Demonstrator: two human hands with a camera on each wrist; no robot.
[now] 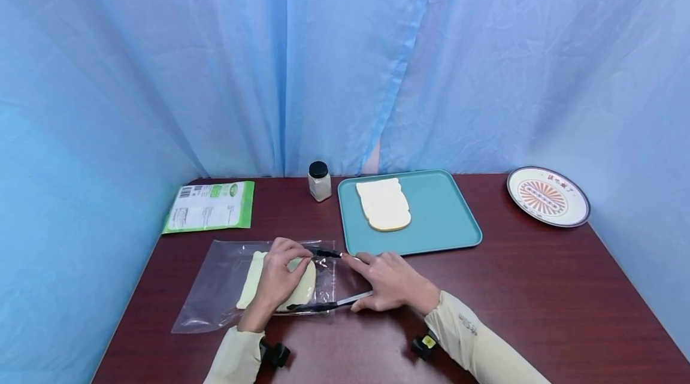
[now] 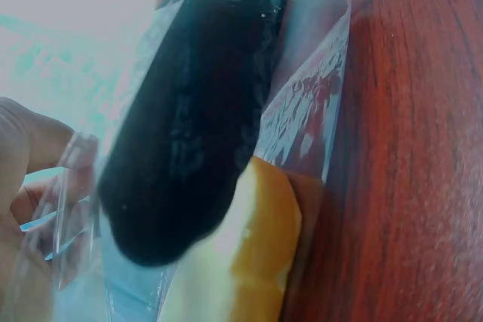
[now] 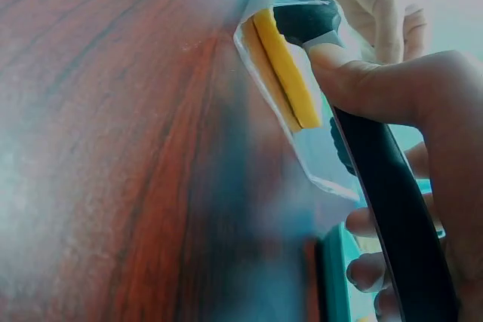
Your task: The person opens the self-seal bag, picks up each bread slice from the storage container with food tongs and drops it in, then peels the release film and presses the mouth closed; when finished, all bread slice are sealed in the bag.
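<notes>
Though near tray [image 1: 442,210], jar [image 1: 320,185] apart

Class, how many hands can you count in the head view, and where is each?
2. The left hand is over the bread, pinching the clear bag; the right hand, beyond the bag's right edge, holds the black-tipped tongs.

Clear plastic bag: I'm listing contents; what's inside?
A bread slice and at least one black tong tip. In the head view, the left hand hides the slice's middle.
</notes>
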